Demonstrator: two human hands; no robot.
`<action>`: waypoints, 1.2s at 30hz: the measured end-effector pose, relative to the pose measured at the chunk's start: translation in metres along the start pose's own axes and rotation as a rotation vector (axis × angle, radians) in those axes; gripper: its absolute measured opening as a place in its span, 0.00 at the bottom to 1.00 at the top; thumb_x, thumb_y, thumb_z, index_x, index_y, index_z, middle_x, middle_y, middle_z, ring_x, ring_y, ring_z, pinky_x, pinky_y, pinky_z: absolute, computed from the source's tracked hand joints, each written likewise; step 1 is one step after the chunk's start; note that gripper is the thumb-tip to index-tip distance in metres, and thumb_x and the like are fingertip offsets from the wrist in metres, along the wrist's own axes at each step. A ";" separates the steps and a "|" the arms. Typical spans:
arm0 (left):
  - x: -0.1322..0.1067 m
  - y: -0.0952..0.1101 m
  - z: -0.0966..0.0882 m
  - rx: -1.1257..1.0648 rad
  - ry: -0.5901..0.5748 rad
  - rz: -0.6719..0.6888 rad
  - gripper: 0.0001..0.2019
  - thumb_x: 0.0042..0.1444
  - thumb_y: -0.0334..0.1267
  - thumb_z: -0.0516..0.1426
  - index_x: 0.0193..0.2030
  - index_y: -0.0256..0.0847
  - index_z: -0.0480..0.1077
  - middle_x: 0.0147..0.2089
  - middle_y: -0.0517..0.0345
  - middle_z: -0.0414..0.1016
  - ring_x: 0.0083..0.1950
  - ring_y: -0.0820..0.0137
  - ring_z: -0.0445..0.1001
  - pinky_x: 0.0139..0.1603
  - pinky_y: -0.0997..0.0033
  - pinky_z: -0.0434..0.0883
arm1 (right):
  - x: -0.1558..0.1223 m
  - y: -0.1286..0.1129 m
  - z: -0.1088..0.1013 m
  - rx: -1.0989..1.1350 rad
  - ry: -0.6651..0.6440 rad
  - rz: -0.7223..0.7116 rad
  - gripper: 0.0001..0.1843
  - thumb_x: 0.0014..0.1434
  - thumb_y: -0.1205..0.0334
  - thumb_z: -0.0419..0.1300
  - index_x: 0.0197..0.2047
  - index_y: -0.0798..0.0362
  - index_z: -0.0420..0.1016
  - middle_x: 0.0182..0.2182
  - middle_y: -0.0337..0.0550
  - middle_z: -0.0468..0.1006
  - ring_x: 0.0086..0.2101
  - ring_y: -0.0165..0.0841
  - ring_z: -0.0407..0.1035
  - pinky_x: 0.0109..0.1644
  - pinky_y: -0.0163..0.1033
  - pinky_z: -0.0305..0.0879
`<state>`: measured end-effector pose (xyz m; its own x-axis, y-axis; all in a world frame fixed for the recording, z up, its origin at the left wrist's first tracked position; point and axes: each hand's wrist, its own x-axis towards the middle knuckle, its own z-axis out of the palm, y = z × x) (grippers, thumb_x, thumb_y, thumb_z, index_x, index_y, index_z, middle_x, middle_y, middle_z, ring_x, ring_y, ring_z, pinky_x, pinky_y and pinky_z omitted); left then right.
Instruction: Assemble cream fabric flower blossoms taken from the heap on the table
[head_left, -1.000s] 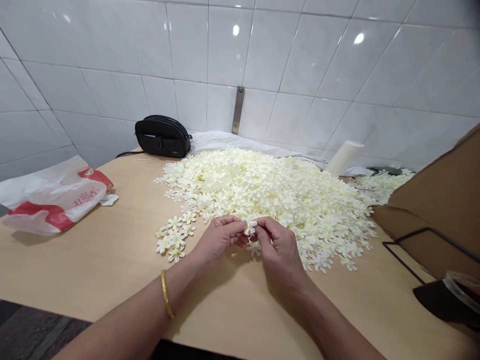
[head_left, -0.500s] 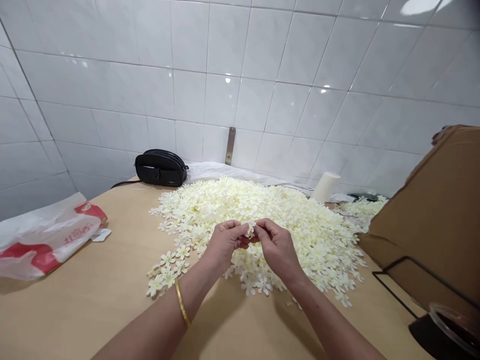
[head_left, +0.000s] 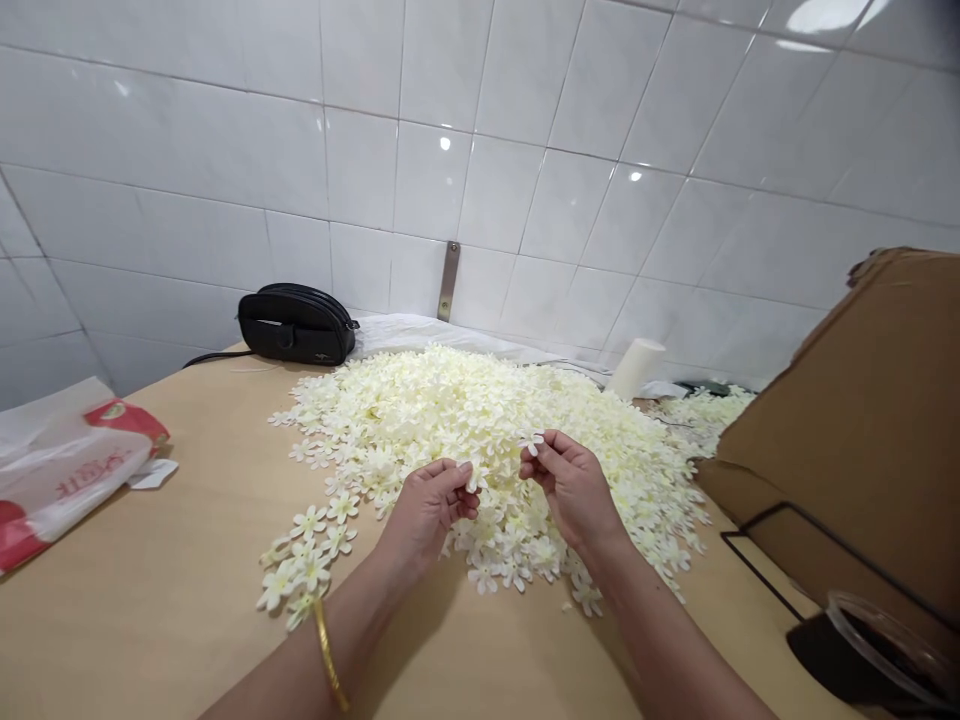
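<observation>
A broad heap of pale cream artificial flowers [head_left: 442, 400] covers the middle of the table. In front of it my left hand [head_left: 431, 505] is closed, thumb against fingers, on one or more flowers [head_left: 474, 482]; how many is hidden by the fingers. My right hand [head_left: 577, 490], a little higher and apart from the left, pinches a single white flower [head_left: 532, 442] between thumb and fingertips. Left of my left forearm lies a small loose group of flowers [head_left: 309, 565].
A black pouch [head_left: 296, 325] sits at the back left, a red-and-white plastic bag [head_left: 82, 465] at the left edge. Behind the heap stands a cream cone [head_left: 634, 368]. On the right are a cardboard box [head_left: 847, 430], a black wire frame [head_left: 757, 570] and a dark clear-rimmed container [head_left: 855, 640].
My hands, which met over a small bunch of flowers, have drawn apart. A single flower is now in my right hand. The whole view has shifted slightly.
</observation>
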<state>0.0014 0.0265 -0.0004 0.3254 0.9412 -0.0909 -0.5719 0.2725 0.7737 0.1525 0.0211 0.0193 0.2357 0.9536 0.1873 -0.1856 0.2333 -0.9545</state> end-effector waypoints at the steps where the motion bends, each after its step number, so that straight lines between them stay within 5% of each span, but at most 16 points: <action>1: 0.000 -0.001 0.001 0.003 0.002 -0.012 0.11 0.40 0.36 0.61 0.21 0.36 0.61 0.19 0.63 0.63 0.21 0.77 0.65 0.24 0.77 0.61 | 0.001 -0.001 -0.001 0.009 -0.003 0.002 0.10 0.44 0.59 0.60 0.24 0.55 0.63 0.19 0.35 0.67 0.20 0.24 0.60 0.27 0.32 0.58; 4: -0.002 -0.002 0.002 0.010 -0.002 -0.027 0.12 0.39 0.36 0.61 0.20 0.36 0.60 0.18 0.63 0.63 0.21 0.77 0.65 0.24 0.77 0.61 | 0.004 -0.004 -0.003 -0.119 0.010 -0.076 0.09 0.47 0.58 0.57 0.25 0.55 0.63 0.20 0.35 0.67 0.20 0.24 0.60 0.28 0.33 0.59; 11: -0.002 -0.003 -0.001 0.021 -0.022 -0.015 0.13 0.40 0.37 0.61 0.20 0.36 0.59 0.18 0.63 0.62 0.21 0.78 0.65 0.23 0.78 0.60 | 0.043 -0.014 0.003 -0.924 0.071 -0.572 0.09 0.54 0.62 0.49 0.26 0.54 0.66 0.22 0.39 0.66 0.25 0.29 0.60 0.31 0.36 0.56; 17: -0.002 -0.004 -0.002 0.037 -0.001 0.003 0.13 0.41 0.37 0.60 0.19 0.36 0.58 0.18 0.65 0.60 0.20 0.78 0.64 0.23 0.78 0.60 | 0.015 -0.016 0.010 -0.906 0.070 -0.643 0.09 0.56 0.64 0.48 0.31 0.54 0.68 0.29 0.42 0.70 0.32 0.31 0.63 0.36 0.36 0.58; 24: -0.003 -0.012 -0.002 0.059 -0.085 -0.002 0.09 0.42 0.37 0.60 0.21 0.34 0.65 0.20 0.61 0.64 0.21 0.80 0.63 0.25 0.78 0.60 | -0.043 0.000 0.011 -0.777 -0.205 -0.477 0.08 0.54 0.64 0.52 0.35 0.53 0.71 0.30 0.42 0.72 0.31 0.31 0.65 0.36 0.35 0.61; 36: -0.001 -0.019 -0.002 0.064 -0.105 -0.103 0.08 0.40 0.35 0.61 0.23 0.34 0.66 0.20 0.59 0.67 0.21 0.78 0.64 0.26 0.76 0.63 | -0.038 0.011 0.000 -0.698 -0.173 -0.304 0.09 0.54 0.64 0.50 0.30 0.55 0.69 0.24 0.40 0.71 0.26 0.29 0.64 0.30 0.33 0.60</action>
<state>0.0106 0.0206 -0.0161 0.4589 0.8819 -0.1080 -0.4836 0.3499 0.8023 0.1416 -0.0122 0.0022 0.0172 0.8964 0.4429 0.5201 0.3703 -0.7697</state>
